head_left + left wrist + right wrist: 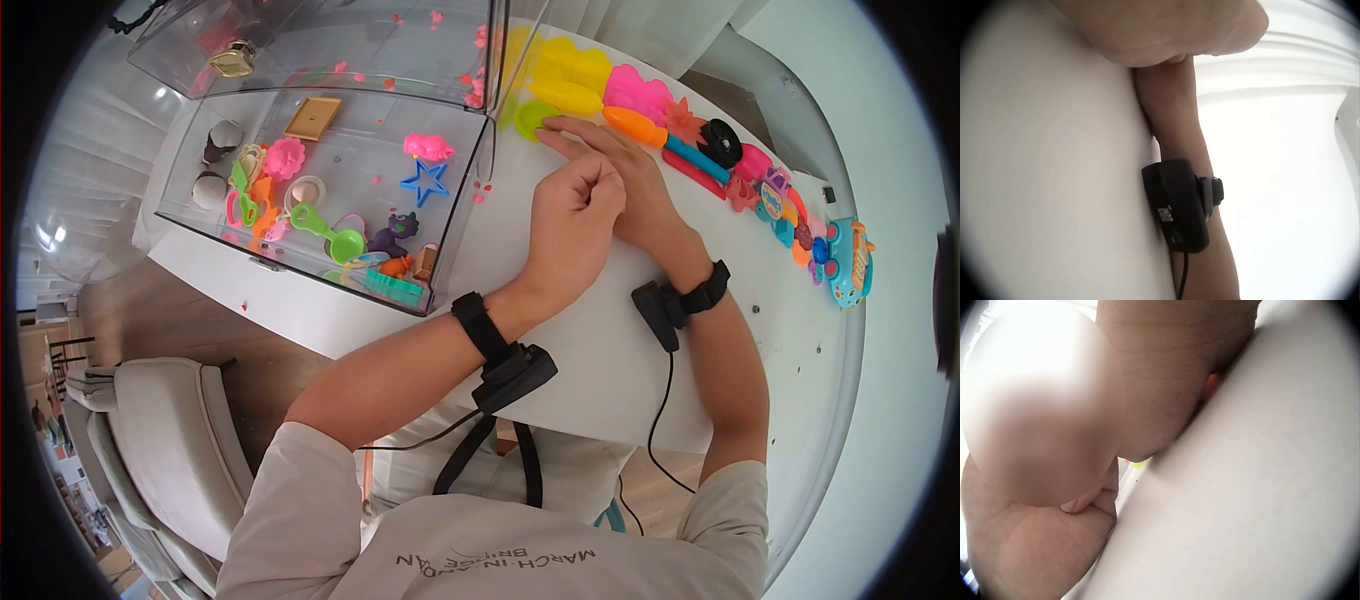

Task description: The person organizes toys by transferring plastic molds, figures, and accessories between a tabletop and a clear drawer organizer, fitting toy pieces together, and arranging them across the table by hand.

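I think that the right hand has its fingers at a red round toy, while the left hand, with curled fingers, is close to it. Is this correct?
Not quite: the round toy is green, not red, as the head view shows. The right hand does have its fingers at it, and the left hand is close by, curled.

Room over tabletop, case wall left, toys beyond

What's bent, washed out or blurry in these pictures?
Head view: white table looks curved along its edge, corners dark; left wrist view: right side washed out white, but black wrist camera fairly crisp; right wrist view: an oval blur covers much of the left.
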Available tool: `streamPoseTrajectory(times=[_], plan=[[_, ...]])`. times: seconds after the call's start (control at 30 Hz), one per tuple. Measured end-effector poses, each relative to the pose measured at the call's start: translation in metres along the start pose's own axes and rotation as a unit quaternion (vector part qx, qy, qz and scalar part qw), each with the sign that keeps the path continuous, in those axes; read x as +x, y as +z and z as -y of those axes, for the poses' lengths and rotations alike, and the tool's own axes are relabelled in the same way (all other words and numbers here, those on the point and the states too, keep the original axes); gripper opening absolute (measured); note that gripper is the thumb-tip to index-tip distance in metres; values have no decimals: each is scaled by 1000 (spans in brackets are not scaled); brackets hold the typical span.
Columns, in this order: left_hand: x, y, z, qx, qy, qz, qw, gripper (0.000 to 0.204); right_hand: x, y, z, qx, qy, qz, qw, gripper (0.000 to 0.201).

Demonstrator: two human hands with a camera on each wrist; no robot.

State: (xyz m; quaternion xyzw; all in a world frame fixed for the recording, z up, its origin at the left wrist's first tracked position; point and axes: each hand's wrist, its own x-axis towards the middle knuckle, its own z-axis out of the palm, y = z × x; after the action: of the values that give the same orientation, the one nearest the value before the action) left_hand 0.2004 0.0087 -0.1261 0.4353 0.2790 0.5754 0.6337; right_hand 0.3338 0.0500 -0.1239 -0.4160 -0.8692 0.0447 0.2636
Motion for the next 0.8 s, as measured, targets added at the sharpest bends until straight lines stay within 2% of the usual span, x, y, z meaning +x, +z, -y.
streamPoseTrajectory(times=[0.2,0.37,0.47,0.8], plan=[[0,1,-2,-8,-5,-6,1000,21,1,0,2,13,8,1,1000,65],[1,-1,3,-12,-4,2,1000,19,3,1,-3,86,42,-61,994,60],[1,-1,4,-22,-5,4,1000,19,1,2,-7,46,29,-31,998,57],[1,-1,3,-6,-25,8,1000,19,0,1,-4,51,41,-13,998,57]])
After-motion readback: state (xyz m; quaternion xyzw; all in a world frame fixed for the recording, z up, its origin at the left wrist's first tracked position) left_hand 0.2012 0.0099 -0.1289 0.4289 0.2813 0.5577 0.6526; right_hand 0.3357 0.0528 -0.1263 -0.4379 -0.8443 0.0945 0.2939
